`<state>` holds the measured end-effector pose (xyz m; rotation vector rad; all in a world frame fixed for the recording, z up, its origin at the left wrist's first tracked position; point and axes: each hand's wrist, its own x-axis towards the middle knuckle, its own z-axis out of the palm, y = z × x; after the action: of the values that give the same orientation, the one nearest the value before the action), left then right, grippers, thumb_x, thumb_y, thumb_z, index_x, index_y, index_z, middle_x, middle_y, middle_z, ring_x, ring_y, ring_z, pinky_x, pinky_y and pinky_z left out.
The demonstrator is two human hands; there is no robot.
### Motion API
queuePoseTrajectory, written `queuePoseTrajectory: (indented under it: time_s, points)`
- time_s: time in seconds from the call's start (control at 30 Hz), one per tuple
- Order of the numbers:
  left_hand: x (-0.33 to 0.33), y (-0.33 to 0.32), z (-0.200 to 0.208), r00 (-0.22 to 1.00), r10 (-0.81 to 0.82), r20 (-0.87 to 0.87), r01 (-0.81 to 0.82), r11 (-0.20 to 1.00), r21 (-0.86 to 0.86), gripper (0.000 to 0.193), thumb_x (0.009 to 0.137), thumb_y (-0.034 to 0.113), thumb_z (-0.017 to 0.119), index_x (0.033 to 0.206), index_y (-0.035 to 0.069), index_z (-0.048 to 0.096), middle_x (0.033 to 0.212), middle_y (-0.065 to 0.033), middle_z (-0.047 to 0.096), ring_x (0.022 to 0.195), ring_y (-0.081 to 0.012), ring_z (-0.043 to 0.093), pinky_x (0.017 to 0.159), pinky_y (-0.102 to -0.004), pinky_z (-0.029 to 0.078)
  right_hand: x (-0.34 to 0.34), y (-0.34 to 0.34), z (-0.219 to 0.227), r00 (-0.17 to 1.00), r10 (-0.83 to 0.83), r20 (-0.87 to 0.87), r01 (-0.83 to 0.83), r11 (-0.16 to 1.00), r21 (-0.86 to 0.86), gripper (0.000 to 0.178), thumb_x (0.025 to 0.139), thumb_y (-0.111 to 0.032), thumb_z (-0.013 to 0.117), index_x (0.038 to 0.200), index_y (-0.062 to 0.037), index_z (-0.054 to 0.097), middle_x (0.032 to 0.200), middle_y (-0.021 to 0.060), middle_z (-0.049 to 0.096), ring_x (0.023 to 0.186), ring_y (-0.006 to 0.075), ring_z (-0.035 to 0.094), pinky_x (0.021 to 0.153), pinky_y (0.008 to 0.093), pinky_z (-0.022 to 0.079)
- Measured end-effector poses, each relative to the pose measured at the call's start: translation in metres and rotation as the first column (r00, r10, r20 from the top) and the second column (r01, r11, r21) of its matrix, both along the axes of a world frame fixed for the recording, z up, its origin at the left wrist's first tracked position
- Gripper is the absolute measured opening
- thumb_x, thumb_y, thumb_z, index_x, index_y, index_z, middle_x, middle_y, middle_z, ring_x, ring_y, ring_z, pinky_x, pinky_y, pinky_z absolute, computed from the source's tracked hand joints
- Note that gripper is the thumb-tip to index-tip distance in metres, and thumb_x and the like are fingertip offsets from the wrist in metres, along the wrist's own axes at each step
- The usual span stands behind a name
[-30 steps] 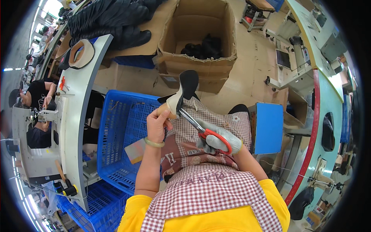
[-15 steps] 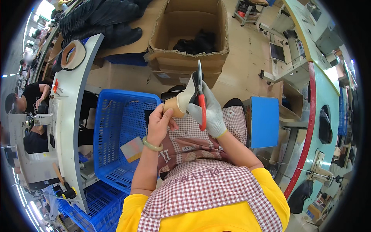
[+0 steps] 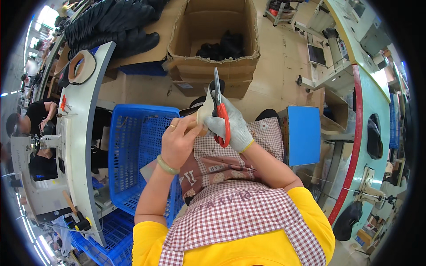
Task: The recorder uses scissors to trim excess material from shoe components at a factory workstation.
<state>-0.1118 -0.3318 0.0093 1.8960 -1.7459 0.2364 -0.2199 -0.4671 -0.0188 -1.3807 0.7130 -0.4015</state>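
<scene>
My bare left hand (image 3: pixel 176 146), with a ring and a pale bangle, pinches a cream and black shoe upper (image 3: pixel 206 109) at its near left end. My right hand (image 3: pixel 235 129), in a light grey knit glove, is closed around red-handled scissors (image 3: pixel 222 116). Their blades point away from me, pressed together or nearly so. The gloved fingers also rest against the right side of the upper, which is held above my checked apron (image 3: pixel 239 213). My left fingers hide much of its near end.
A large cardboard box (image 3: pixel 213 73) with black pieces inside stands ahead. A blue plastic crate (image 3: pixel 122 150) is at my left, beside a white worktable (image 3: pixel 82 146) bearing another shoe upper (image 3: pixel 81 67). At right are a blue-topped box (image 3: pixel 303 135) and a green, red-edged table (image 3: pixel 364 177).
My left hand has turned, its back now facing up, and moved over the upper's near end. The scissors and my right hand have shifted slightly left, the handles now more upright.
</scene>
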Motion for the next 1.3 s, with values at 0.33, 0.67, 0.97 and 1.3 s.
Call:
queuePoseTrajectory:
  time_s: [0.33,0.67,0.97,1.3]
  points:
    - [0.008,-0.003,-0.034,0.985,-0.058,-0.163,0.039,0.992,-0.117,0.012,0.076,0.002,0.059,0.087,0.002,0.057,0.090,-0.0109,0.056,0.078,-0.0294,0.054,0.067,-0.0366,0.045,-0.006,0.004,0.003,0.991,0.103,0.083,-0.124,0.938,0.324,0.041,0.075,-0.011,0.063,0.113,-0.0014,0.050,0.076,0.0046,0.057,0.057,0.0112,0.056,0.051,0.0250,0.047]
    - [-0.019,-0.002,-0.044,0.848,0.184,-0.497,-0.282,0.951,-0.130,0.005,0.081,0.000,0.054,0.082,0.002,0.050,0.086,-0.0125,0.051,0.082,-0.0295,0.047,0.077,-0.0368,0.039,0.003,0.006,-0.012,0.989,0.109,-0.102,-0.120,0.987,-0.108,0.043,0.074,-0.011,0.062,0.114,-0.0031,0.050,0.074,0.0023,0.053,0.057,0.0092,0.054,0.051,0.0244,0.047]
    - [-0.023,0.026,-0.048,0.190,0.124,-0.974,-0.467,0.884,0.022,0.019,0.086,0.004,0.060,0.101,0.000,0.049,0.107,-0.0088,0.051,0.093,-0.0141,0.052,0.080,-0.0257,0.045,-0.005,0.010,-0.008,0.997,0.049,0.067,-0.057,0.990,0.131,0.059,0.074,-0.007,0.061,0.130,-0.0054,0.044,0.078,0.0017,0.055,0.060,0.0080,0.054,0.052,0.0238,0.047]
    - [-0.007,0.020,-0.029,0.060,0.040,-0.997,-0.123,0.992,0.032,0.053,0.080,-0.002,0.065,0.129,-0.002,0.044,0.117,-0.0126,0.057,0.106,-0.0189,0.057,0.092,-0.0300,0.046,-0.017,0.002,0.027,0.988,0.151,0.024,-0.149,0.986,-0.075,0.074,0.069,-0.018,0.063,0.138,-0.0090,0.037,0.078,0.0040,0.056,0.074,0.0126,0.056,0.072,0.0283,0.047]
